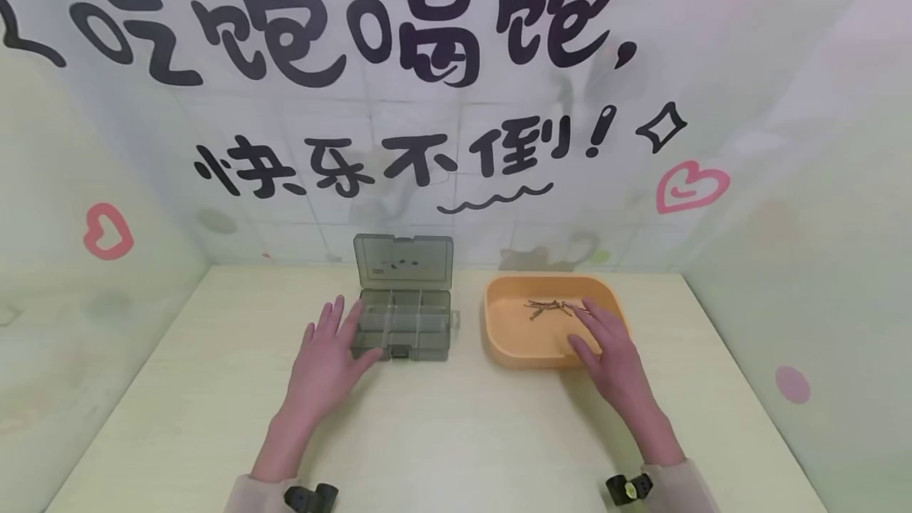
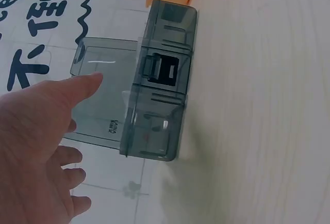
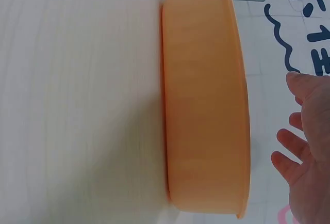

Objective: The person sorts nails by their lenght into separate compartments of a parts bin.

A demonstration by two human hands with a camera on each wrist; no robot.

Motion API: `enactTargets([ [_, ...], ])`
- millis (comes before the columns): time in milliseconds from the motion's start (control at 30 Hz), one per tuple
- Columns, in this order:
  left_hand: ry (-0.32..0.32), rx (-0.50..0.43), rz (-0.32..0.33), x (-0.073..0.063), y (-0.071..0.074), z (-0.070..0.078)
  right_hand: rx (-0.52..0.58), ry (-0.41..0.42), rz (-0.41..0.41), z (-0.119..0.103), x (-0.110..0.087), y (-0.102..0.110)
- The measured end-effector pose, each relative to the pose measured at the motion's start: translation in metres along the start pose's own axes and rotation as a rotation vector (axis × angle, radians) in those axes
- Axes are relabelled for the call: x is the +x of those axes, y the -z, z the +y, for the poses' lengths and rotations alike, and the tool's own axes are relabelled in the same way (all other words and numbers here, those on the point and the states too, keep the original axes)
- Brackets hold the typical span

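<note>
A grey translucent compartment box point(image 1: 420, 331) stands on the table with its lid point(image 1: 404, 261) raised at the back. My left hand point(image 1: 324, 366) is at the box's left side, fingers spread and holding nothing; whether it touches the box I cannot tell. To the right sits an orange tray point(image 1: 523, 355) with a small heap of thin, dark screws or nails point(image 1: 545, 307) in it. Over the tray's right part hovers my right hand point(image 1: 616, 359), its fingers loosely extended near the heap. In the right wrist view that hand point(image 3: 314, 141) has nothing between thumb and fingers.
The pale wooden table point(image 1: 456, 434) is bounded by a printed back wall point(image 1: 399, 109) with black lettering, plus a side wall on each side. A gap of bare tabletop separates the box from the tray. Wrist cameras point(image 1: 311, 497) are strapped near both sleeves.
</note>
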State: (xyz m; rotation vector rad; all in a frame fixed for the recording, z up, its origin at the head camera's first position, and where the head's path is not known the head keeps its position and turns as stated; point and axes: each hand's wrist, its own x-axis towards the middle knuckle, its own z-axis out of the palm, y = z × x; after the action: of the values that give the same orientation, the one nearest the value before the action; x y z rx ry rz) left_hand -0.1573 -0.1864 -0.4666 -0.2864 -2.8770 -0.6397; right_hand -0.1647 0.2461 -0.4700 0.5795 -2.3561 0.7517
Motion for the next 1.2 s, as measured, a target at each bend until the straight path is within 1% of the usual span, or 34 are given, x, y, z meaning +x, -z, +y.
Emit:
enactTargets([
  [100, 0.048, -0.101, -0.02, 0.001, -0.007, -0.009, 0.017, -0.008, 0.029, 0.004, 0.003, -0.003],
  [133, 0.066, -0.139, -0.026, 0.001, -0.009, -0.012, 0.02, -0.014, 0.026, 0.006, 0.004, -0.003],
  [200, 0.099, -0.226, -0.024, 0.002, -0.013, -0.017, 0.025, -0.038, -0.005, 0.009, 0.005, -0.004],
  [267, 0.118, -0.312, -0.004, 0.002, -0.018, -0.023, 0.035, -0.075, -0.069, 0.011, 0.007, -0.005],
  [333, 0.122, -0.387, 0.024, 0.002, -0.023, -0.029, 0.048, -0.128, -0.148, 0.014, 0.01, -0.005],
  [433, 0.109, -0.454, 0.049, 0.002, -0.03, -0.037, 0.072, -0.217, -0.26, 0.018, 0.015, -0.006],
  [500, 0.109, -0.477, 0.042, 0.002, -0.034, -0.04, 0.086, -0.266, -0.313, 0.02, 0.019, -0.006],
  [567, 0.116, -0.499, 0.027, 0.001, -0.037, -0.042, 0.095, -0.296, -0.343, 0.023, 0.024, -0.007],
  [700, 0.131, -0.534, 0.008, 0.002, -0.042, -0.042, 0.119, -0.306, -0.367, 0.032, 0.032, -0.01],
  [867, 0.128, -0.545, -0.009, 0.005, -0.043, -0.042, 0.161, -0.316, -0.413, 0.045, 0.041, -0.017],
  [1000, 0.128, -0.538, -0.02, 0.008, -0.045, -0.043, 0.175, -0.295, -0.447, 0.054, 0.047, -0.02],
  [1200, 0.118, -0.536, -0.027, 0.01, -0.042, -0.041, 0.111, -0.22, -0.504, 0.056, 0.056, -0.024],
])
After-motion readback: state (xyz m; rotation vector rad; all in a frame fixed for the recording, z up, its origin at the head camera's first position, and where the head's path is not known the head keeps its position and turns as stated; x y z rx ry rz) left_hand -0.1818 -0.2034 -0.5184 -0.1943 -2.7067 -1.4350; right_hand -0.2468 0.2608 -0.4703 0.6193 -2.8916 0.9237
